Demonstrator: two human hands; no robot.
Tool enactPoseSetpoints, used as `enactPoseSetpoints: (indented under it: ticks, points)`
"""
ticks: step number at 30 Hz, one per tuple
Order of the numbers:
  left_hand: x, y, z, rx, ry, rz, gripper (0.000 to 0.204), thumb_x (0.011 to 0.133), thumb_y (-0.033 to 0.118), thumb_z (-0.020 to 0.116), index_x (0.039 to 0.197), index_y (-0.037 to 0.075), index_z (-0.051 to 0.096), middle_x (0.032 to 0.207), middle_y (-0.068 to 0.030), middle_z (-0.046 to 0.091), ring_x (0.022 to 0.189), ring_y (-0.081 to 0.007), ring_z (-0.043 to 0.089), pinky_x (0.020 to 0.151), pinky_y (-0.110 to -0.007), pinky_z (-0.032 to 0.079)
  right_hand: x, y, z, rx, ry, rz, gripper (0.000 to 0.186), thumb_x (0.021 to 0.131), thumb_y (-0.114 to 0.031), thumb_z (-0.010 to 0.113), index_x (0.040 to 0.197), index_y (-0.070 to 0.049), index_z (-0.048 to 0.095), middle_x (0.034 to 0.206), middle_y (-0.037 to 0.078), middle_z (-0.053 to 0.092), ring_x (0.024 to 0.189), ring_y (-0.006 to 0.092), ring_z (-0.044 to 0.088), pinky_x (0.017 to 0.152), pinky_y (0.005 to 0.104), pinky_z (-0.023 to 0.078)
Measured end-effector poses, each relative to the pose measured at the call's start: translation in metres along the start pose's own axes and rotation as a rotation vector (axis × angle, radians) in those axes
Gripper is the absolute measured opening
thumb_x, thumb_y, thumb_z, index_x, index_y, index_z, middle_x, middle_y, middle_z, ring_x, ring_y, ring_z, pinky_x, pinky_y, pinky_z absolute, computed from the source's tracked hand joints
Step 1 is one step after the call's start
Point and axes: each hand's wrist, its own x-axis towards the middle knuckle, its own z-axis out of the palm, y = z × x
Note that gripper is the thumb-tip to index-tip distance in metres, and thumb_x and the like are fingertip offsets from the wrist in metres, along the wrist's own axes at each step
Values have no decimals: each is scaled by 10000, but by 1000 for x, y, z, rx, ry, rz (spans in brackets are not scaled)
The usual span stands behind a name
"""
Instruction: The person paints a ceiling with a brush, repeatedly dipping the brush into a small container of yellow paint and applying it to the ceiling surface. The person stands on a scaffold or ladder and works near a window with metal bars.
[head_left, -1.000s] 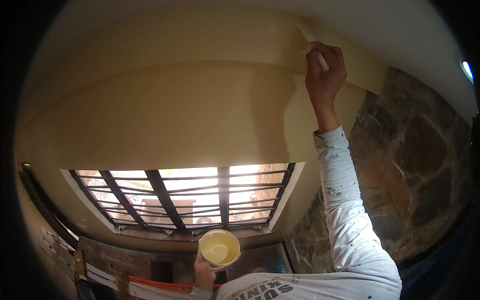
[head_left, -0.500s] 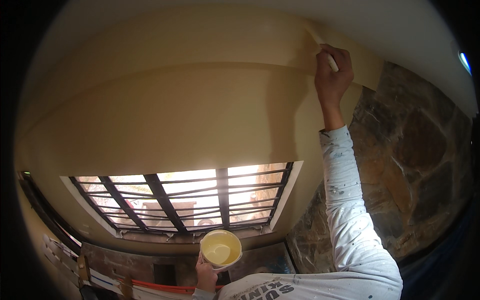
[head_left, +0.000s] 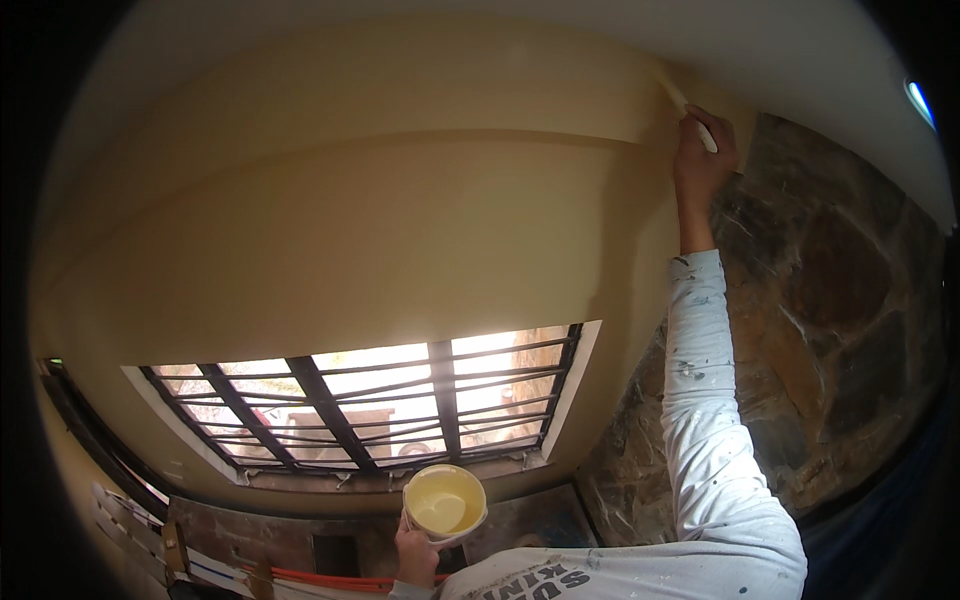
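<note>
Low and close, the left hand has its grip closed around a small tub of pale yellow paint. Beyond it sits the barred window. Farthest up, the right hand pinches a brush — bristles touching the cream wall beside the stone wall.

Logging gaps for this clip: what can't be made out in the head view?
- Brush bristles: too small and blurred against the wall.
- Brush handle: mostly wrapped by the right hand.
- Paint cup underside: covered by the left hand.
- Outside the barred window: washed out by glare.
</note>
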Motion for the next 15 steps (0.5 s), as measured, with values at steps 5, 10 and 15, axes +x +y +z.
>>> enactPoseSetpoints:
  ticks: [5, 10, 15]
  points:
    - [10, -12, -11, -14, -28, 12, 539, 1038, -58, 416, 1539, 102, 534, 1416, -165, 646, 1202, -408, 708, 846, -720, 631, -13, -28, 2, 21, -13, -34, 165, 927, -52, 713, 1059, -28, 808, 1029, 74, 720, 934, 192, 694, 876, 335, 542]
    - [-2, -5, 7, 4, -81, 38, 560, 1023, -73, 391, 1535, 100, 540, 1400, -162, 657, 1205, -397, 710, 847, -696, 643, -23, -40, 5, -14, -28, -98, 154, 935, -42, 713, 1059, -21, 803, 1047, 89, 720, 928, 213, 697, 856, 345, 552]
    - [-5, -5, 5, -10, -40, 17, 560, 1023, -90, 373, 1522, 96, 548, 1384, -161, 667, 1193, -393, 717, 851, -687, 646, -34, -69, 16, 56, -51, -136, 142, 946, -38, 710, 1060, -27, 794, 1049, 119, 731, 919, 239, 717, 823, 346, 570]
